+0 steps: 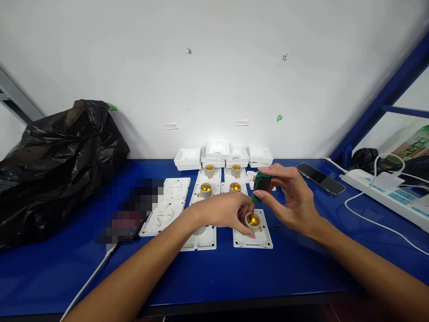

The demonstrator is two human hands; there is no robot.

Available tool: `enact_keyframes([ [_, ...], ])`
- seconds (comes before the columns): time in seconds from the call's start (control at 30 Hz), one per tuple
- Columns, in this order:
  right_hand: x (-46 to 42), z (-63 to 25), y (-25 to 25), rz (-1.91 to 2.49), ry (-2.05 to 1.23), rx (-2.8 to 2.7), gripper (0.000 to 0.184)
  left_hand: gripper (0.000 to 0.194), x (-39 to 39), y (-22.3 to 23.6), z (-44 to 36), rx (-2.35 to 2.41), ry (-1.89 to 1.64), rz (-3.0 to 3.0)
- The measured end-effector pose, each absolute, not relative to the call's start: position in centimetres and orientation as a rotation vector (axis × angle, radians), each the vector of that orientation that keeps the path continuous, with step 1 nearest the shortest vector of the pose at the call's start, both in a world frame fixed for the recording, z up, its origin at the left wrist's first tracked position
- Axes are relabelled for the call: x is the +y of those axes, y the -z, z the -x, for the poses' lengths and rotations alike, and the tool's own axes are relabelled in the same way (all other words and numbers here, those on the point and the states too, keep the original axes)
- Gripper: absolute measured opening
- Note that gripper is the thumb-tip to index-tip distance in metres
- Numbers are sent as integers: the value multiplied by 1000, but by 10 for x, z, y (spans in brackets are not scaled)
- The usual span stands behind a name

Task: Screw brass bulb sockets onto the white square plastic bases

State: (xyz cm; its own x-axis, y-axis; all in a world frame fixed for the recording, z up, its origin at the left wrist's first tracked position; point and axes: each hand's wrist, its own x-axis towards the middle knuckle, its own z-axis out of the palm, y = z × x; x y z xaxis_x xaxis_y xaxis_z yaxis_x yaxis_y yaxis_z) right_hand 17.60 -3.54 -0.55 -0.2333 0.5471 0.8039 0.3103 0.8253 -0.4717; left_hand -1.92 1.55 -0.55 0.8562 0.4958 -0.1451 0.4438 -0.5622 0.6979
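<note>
My right hand (pixel 291 199) grips the green and black handle of a screwdriver (pixel 262 184), thumb and fingers pinched round it. The screwdriver stands nearly upright, its shaft reaching down into a lamp socket (pixel 252 220) with a brass-coloured inside. This socket sits on a square white base plate (pixel 253 239) lying flat on the blue table. My left hand (pixel 231 210) is closed round the socket's left side, thumb in front, steadying it; some of its fingers are hidden behind. A small dark screw (pixel 278 226) lies just right of the plate.
Behind my hands are more white plates with sockets (pixel 206 190), and bare plates (pixel 174 188) to the left. White covers (pixel 217 150) are piled by the wall. A black bag (pixel 67 143) fills the left; a phone (pixel 320 179) and power strip (pixel 389 192) lie right.
</note>
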Motion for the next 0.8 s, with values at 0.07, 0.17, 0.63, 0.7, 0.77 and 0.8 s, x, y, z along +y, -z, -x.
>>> enact_keyframes([
  [0.07,-36,-176,5,656,-256,-1852,58,50,16,5,19,677,-91,-2249],
  [0.17,-36,-176,5,687,-283,-1852,54,48,17,5,19,664,-86,-2252],
  [0.63,-34,-176,3,705,-241,-1855,53,49,17,7,19,670,-84,-2256],
  [0.7,-34,-177,4,714,-216,-1849,53,49,18,8,19,660,-85,-2257],
  [0.77,-35,-177,4,712,-203,-1861,53,49,17,8,19,656,-89,-2250],
  [0.8,-35,-177,3,703,-198,-1870,54,50,17,8,19,657,-92,-2249],
])
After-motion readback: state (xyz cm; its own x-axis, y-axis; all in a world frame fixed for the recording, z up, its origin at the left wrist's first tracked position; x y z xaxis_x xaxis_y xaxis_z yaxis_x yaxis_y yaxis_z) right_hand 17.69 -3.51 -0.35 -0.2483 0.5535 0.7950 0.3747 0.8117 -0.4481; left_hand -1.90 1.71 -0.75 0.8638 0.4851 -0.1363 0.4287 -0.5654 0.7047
